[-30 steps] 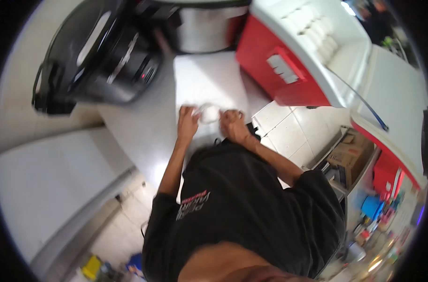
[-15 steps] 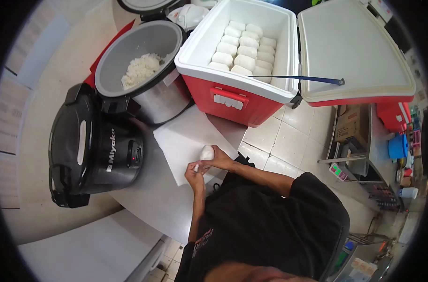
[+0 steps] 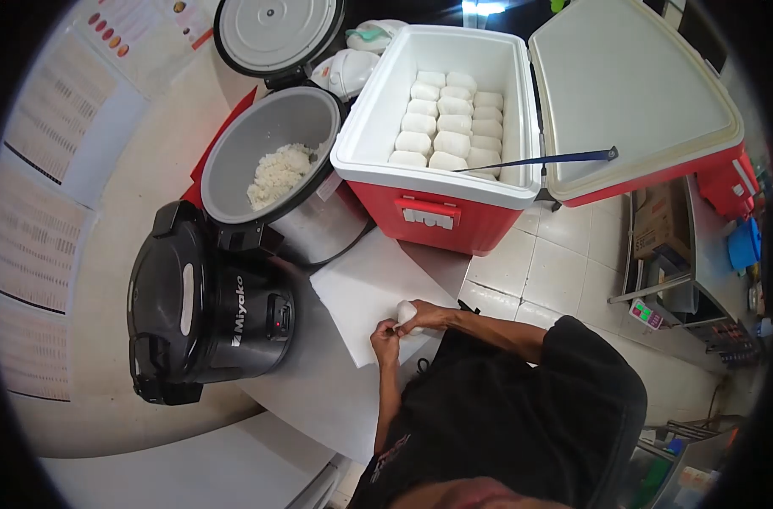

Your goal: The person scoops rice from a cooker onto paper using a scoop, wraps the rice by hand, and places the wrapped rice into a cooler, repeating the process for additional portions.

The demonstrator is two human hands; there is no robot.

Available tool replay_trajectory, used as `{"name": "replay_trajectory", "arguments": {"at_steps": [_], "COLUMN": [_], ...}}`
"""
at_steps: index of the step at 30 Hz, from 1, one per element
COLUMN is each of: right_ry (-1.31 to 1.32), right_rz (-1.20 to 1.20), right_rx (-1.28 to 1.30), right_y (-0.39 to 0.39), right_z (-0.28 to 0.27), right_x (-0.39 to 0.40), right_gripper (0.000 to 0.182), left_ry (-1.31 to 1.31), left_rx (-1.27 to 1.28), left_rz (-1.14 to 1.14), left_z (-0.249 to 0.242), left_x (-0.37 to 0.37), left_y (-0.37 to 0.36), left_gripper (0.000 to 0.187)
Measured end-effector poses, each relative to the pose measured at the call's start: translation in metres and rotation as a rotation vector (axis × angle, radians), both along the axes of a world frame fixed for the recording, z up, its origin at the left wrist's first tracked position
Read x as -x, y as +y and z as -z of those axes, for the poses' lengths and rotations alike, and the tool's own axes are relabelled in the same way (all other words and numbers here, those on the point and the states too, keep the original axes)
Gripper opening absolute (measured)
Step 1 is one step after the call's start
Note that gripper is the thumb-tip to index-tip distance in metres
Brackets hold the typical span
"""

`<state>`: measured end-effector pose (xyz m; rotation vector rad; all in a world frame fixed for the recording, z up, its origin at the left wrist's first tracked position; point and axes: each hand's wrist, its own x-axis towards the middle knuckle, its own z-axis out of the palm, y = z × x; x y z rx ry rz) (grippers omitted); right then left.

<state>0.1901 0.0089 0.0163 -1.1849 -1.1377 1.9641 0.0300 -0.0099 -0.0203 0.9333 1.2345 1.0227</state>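
A white paper-wrapped rice bundle [image 3: 407, 313] is between my hands, above the stack of white paper sheets [image 3: 357, 288] on the metal table. My right hand [image 3: 430, 315] is closed around the bundle's side. Fingertips of my left hand [image 3: 385, 342] pinch a gathered end of the wrapper at the lower left. Cooked white rice [image 3: 280, 174] lies in the open rice cooker [image 3: 318, 225] beyond the sheets. Several similar white wrapped bundles [image 3: 452, 123] sit in rows inside the red and white cooler box [image 3: 378, 208].
A closed black Miyako rice cooker [image 3: 204, 310] stands left of the paper. The cooler's open lid [image 3: 641, 102] leans out to the right, with a dark blue strap [image 3: 564, 158] across the box. Metal shelving [image 3: 700, 271] is farther right, past the tiled floor [image 3: 547, 263].
My view has shifted, so the scene sits lower and farther right. The bundle stays in my hands, and my left fingers have moved along its wrapper end.
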Motion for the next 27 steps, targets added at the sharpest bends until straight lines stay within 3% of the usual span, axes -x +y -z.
{"name": "replay_trajectory", "arguments": {"at_steps": [4, 5, 6, 7, 9, 10, 12, 14, 15, 16, 17, 19, 20, 21, 23, 24, 25, 27], "right_ry": [0.064, 0.062, -0.141, -0.344, -0.467, -0.417, -0.456, -0.611, -0.664, -0.654, -0.71, -0.948, -1.084, -1.48, -1.685, -1.76, -1.737, -1.518], "right_rz": [-0.105, -0.095, -0.185, -0.274, -0.216, -0.17, -0.129, 0.02, 0.079, 0.01, -0.007, -0.011, -0.088, 0.069, -0.502, -0.847, -0.8, -0.742], "right_rx": [-0.066, -0.063, -0.201, -0.343, -0.746, -0.75, -0.786, -1.094, -1.104, -0.837, -0.967, -0.869, -0.807, -1.271, -0.484, -0.365, -0.046, 0.169], "right_y": [0.002, 0.005, 0.006, 0.01, 0.013, 0.015, 0.026, 0.032, 0.037, 0.035, 0.048, 0.078, 0.069, 0.116, 0.166, 0.187, 0.197, 0.201], "right_z": [0.001, -0.012, -0.036, -0.053, -0.073, -0.088, -0.171, -0.271, -0.307, -0.358, -0.38, -0.407, -0.439, -0.375, -0.38, -0.362, -0.34, -0.288], "right_x": [0.003, 0.0, -0.004, -0.009, -0.012, -0.015, -0.03, -0.045, -0.055, -0.065, -0.082, -0.109, -0.103, -0.148, -0.162, -0.171, -0.184, -0.208], "right_gripper": [0.044, 0.044, 0.044, 0.045, 0.046, 0.047, 0.055, 0.073, 0.077, 0.075, 0.071, 0.069, 0.043, 0.047, 0.083, 0.084, 0.082, 0.076], "left_ry": [-0.173, -0.142, -0.141, 0.02, 0.25, 0.367, 0.426, 0.474, 0.519, 0.575, 0.59, 0.674, 0.741, 0.735, 0.708, 0.675, 0.671, 0.643], "left_rx": [-0.065, -0.047, -0.039, -0.076, -0.156, -0.15, -0.219, -0.281, -0.387, -0.494, -0.525, -0.602, -0.64, -0.608, -0.593, -0.576, -0.567, -0.573], "left_rz": [-0.045, -0.022, -0.014, -0.018, -0.01, -0.005, 0.011, 0.026, 0.057, 0.09, 0.086, 0.052, 0.025, 0.013, -0.012, -0.02, -0.023, -0.045], "left_z": [0.002, 0.025, 0.023, 0.016, -0.001, -0.012, 0.0, 0.006, 0.01, 0.01, 0.01, 0.002, -0.004, -0.008, -0.008, -0.008, -0.01, -0.007], "left_x": [0.002, 0.007, 0.003, -0.003, -0.013, -0.015, -0.014, -0.015, -0.016, -0.012, -0.013, -0.02, -0.023, -0.025, -0.023, -0.024, -0.024, -0.021], "left_y": [0.002, 0.006, 0.001, 0.001, 0.001, 0.0, 0.002, 0.001, 0.0, -0.002, -0.003, -0.004, -0.006, -0.006, -0.006, -0.006, -0.006, -0.007], "left_gripper": [0.034, 0.039, 0.039, 0.04, 0.045, 0.049, 0.04, 0.031, 0.028, 0.024, 0.023, 0.024, 0.025, 0.024, 0.023, 0.022, 0.021, 0.02]}}
